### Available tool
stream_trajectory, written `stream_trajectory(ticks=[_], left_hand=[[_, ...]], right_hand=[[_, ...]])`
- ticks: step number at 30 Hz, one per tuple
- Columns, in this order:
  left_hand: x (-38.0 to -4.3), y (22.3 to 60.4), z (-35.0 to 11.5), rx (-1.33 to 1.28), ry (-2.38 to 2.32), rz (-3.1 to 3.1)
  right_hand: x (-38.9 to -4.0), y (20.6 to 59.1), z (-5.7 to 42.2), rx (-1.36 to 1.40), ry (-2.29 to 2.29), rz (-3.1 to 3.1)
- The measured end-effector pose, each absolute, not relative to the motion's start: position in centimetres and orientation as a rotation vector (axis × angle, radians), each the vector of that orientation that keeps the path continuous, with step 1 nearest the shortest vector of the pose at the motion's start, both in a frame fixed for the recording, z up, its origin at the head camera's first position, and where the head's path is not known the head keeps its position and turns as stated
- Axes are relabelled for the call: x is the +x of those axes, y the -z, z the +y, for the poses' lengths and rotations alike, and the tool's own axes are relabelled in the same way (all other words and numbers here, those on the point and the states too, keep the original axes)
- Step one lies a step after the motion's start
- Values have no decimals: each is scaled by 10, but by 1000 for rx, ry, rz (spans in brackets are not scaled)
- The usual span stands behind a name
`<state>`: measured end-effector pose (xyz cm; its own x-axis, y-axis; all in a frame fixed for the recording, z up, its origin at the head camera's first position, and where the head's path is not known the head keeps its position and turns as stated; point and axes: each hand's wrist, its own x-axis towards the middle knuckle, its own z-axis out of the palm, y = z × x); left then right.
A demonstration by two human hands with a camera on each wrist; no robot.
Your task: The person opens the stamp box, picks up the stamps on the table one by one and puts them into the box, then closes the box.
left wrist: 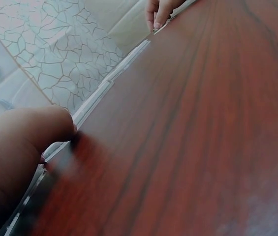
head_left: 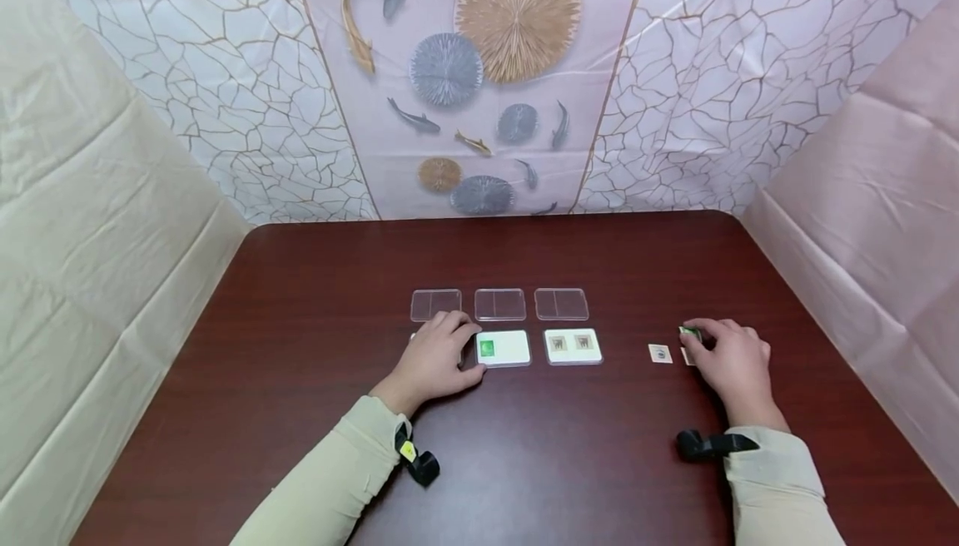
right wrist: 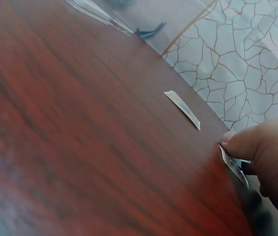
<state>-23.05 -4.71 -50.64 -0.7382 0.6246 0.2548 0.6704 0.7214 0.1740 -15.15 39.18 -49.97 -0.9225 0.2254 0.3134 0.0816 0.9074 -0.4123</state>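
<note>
My left hand [head_left: 434, 354] grips a shallow clear plastic case [head_left: 517, 360] by its left side, index finger at the back corner and thumb [left wrist: 60, 130] at the front. On the white insert of this case lies one green stamp [head_left: 487, 348], toward the left. Off to the right, my right hand [head_left: 734, 363] pinches another green stamp [head_left: 690, 333] between thumb and fingertips. Under those fingertips a pale stamp [right wrist: 233, 167] shows on the table, partly covered by the hand. Just left of it a pale stamp with a dark picture [head_left: 660, 354] lies flat.
Right of the gripped case sits a similar case [head_left: 573, 358] with two brownish stamps. Three clear lids [head_left: 499, 305] stand in a row behind. My left hand mostly hides something at the row's left end. A patterned cloth [head_left: 479, 155] hangs behind the dark red table [head_left: 524, 463].
</note>
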Motion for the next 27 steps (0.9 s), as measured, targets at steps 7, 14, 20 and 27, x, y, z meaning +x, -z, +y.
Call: stream_trajectory(ticks=[7, 14, 20, 27], left_hand=[[-231, 508, -45, -1063, 369, -2747], [-232, 508, -43, -1070, 376, -2733], [-232, 507, -43, -1073, 377, -2721], [-231, 505, -46, -1059, 396, -2716]], right_hand=[[-149, 501, 392, -247, -592, -2633], [-153, 496, 386, -366, -763, -2573], [-159, 493, 374, -416, -848, -2526], [-169, 498, 354, -334, -869, -2420]])
